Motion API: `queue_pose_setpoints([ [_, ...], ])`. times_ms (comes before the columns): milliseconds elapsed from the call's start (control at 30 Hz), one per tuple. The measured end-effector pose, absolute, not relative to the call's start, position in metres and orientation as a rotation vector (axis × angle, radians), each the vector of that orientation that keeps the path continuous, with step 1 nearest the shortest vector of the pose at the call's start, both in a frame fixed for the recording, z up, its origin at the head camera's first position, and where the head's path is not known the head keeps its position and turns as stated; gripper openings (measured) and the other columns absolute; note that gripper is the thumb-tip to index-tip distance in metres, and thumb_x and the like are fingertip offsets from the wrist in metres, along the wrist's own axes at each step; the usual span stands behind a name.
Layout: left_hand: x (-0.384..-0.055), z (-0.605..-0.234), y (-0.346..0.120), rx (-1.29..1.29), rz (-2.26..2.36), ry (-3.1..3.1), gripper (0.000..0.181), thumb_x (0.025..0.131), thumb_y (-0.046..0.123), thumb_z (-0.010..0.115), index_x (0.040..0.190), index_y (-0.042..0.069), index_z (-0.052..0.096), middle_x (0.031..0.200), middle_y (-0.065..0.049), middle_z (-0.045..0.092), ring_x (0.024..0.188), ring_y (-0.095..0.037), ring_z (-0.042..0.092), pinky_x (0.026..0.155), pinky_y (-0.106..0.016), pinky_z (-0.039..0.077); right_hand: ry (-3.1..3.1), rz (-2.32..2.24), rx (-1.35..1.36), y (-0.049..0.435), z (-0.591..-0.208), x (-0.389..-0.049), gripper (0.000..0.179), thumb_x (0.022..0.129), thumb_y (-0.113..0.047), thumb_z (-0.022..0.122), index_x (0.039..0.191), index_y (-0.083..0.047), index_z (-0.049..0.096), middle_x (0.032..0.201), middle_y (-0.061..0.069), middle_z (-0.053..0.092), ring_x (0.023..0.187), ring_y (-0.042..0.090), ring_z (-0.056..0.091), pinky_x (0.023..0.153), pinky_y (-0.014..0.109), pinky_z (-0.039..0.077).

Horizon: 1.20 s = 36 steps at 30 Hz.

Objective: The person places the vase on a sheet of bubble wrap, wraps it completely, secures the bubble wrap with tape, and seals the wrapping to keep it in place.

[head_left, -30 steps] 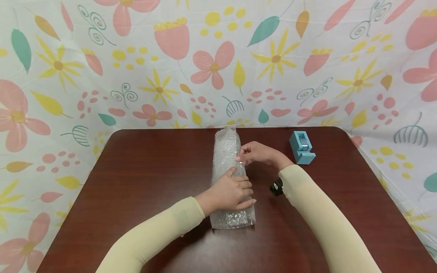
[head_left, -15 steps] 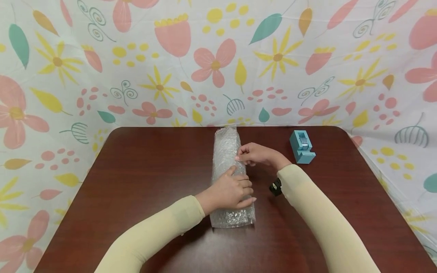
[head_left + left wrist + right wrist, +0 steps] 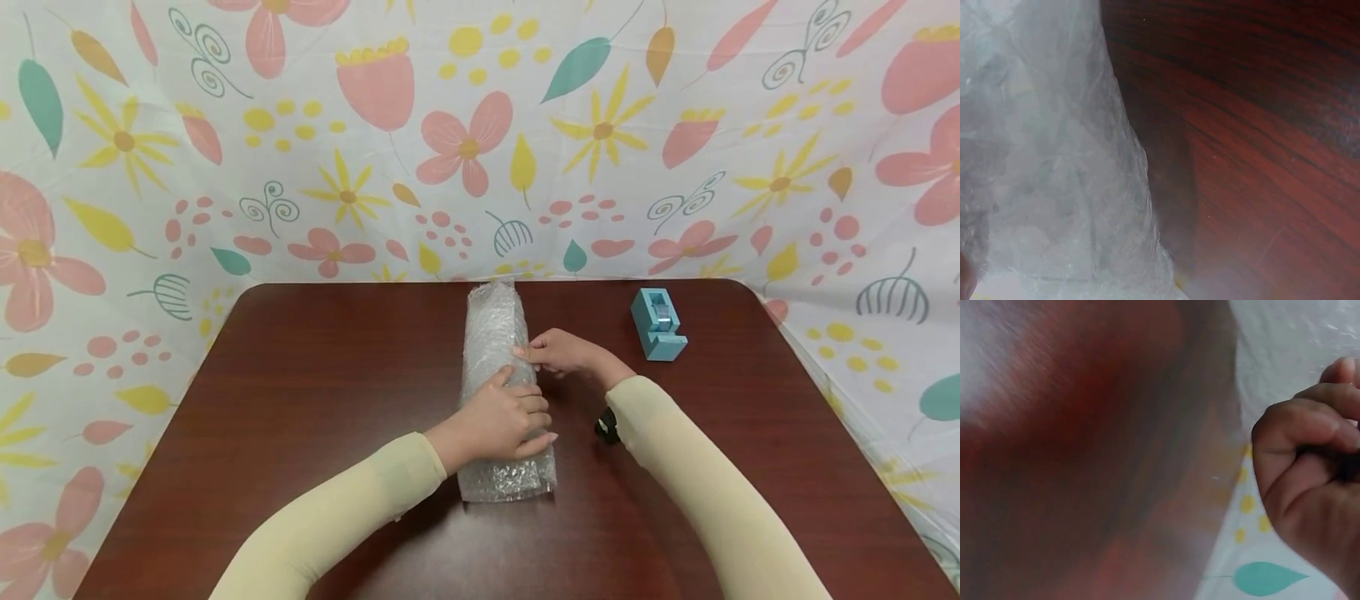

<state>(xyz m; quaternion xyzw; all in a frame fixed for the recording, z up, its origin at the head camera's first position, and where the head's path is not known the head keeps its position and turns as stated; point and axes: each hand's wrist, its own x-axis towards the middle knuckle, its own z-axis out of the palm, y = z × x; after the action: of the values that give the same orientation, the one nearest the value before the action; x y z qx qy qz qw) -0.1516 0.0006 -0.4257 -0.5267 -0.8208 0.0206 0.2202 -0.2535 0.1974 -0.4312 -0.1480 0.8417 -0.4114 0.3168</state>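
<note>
A long bubble-wrap bundle lies lengthwise on the table, and what is inside it cannot be made out. My left hand rests across its lower half with the fingers spread over the top. In the left wrist view the bubble wrap fills the left side, with only a sliver of finger at the edge. My right hand is at the bundle's right edge, its thumb pressing on the wrap. In the right wrist view that right hand has its fingers curled; the thumb's contact is hidden there.
A light-blue tape dispenser with a roll of clear tape stands at the back right of the dark wooden table. A floral cloth hangs behind the table's far edge. A black device is under the right wrist.
My right hand has moved slightly down along the bundle's edge, and its thumb now lies straighter on the wrap. The left hand stays in place on the bundle.
</note>
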Motion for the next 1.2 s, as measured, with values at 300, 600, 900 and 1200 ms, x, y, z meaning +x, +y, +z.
queue_pose_setpoints([
  [300,-0.152,-0.431,-0.004,-1.424,-0.021,-2.229,0.024,0.098,0.048,0.062,0.102,0.032,0.079,0.11,0.016,0.077,0.113,-0.003,0.068,0.106,-0.047,0.052,1.884,-1.347,-0.337,0.212,-0.447,-0.249,0.041,0.11,-0.036,0.042,0.076,-0.014,0.051,0.06,-0.007,0.037,0.056,0.009,0.034,0.063,0.025,0.036],
  [600,-0.153,-0.433,-0.005,-1.418,-0.009,-2.21,0.024,0.098,0.048,0.061,0.101,0.032,0.079,0.109,0.017,0.077,0.11,-0.003,0.068,0.105,-0.047,0.052,1.997,-1.19,-0.21,0.204,-0.435,-0.246,0.047,0.11,-0.038,0.042,0.074,-0.011,0.058,0.051,-0.009,0.032,0.049,0.007,0.027,0.052,0.023,0.03],
  [900,-0.154,-0.433,-0.01,-1.381,-0.035,-2.183,0.021,0.095,0.047,0.064,0.101,0.032,0.078,0.11,0.015,0.077,0.113,-0.004,0.068,0.104,-0.047,0.053,1.584,-1.496,-0.078,0.198,-0.451,-0.237,0.05,0.11,-0.044,0.027,0.072,-0.019,0.046,0.064,-0.008,0.038,0.054,0.005,0.033,0.059,0.021,0.035],
  [1200,-0.155,-0.433,-0.011,-1.381,-0.019,-2.19,0.022,0.095,0.048,0.065,0.102,0.031,0.078,0.111,0.015,0.077,0.113,-0.005,0.068,0.104,-0.047,0.053,1.549,-1.52,0.015,0.193,-0.459,-0.233,0.057,0.108,-0.051,0.025,0.064,-0.021,0.044,0.056,-0.012,0.035,0.049,0.001,0.03,0.051,0.016,0.031],
])
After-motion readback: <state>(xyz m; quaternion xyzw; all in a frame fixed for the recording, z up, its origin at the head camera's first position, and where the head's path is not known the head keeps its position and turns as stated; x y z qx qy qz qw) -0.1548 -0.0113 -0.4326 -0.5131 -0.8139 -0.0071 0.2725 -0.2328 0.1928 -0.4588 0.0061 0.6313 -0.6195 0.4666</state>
